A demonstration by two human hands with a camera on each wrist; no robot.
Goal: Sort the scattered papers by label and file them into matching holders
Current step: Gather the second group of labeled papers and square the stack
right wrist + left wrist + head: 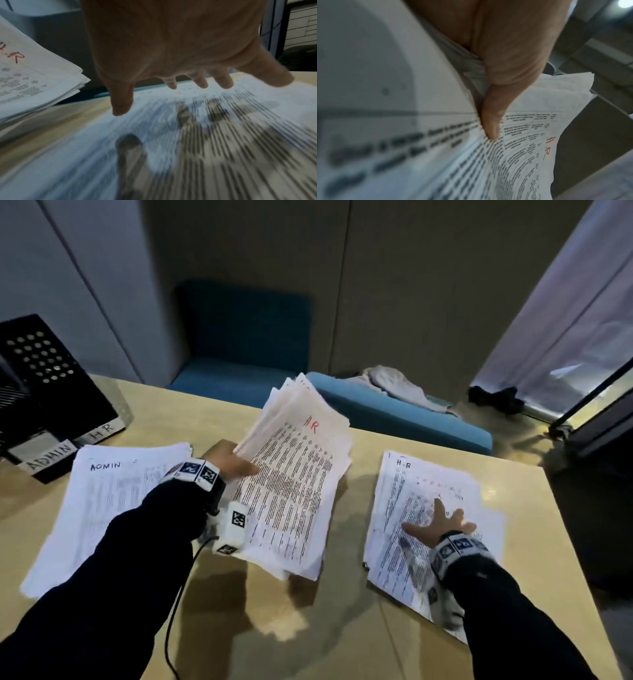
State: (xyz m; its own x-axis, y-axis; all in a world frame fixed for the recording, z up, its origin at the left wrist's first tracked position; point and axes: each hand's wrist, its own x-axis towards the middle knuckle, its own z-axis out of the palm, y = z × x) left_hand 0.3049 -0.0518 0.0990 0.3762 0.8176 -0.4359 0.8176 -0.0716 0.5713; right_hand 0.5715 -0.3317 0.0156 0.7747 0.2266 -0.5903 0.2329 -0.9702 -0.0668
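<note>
Against left hand (228,463), thick fanned paper sheaf (291,484), red-marked "HR".

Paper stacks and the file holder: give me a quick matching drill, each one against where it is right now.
Things:
1. ADMIN pile
2. red-marked HR stack
3. HR pile
4. black file holder

Places:
A. under the spread right hand
B. held up in the left hand
C. far left corner of the table
D. flat on the table's left side

Pairs: 1-D, 2-B, 3-A, 4-C
</note>
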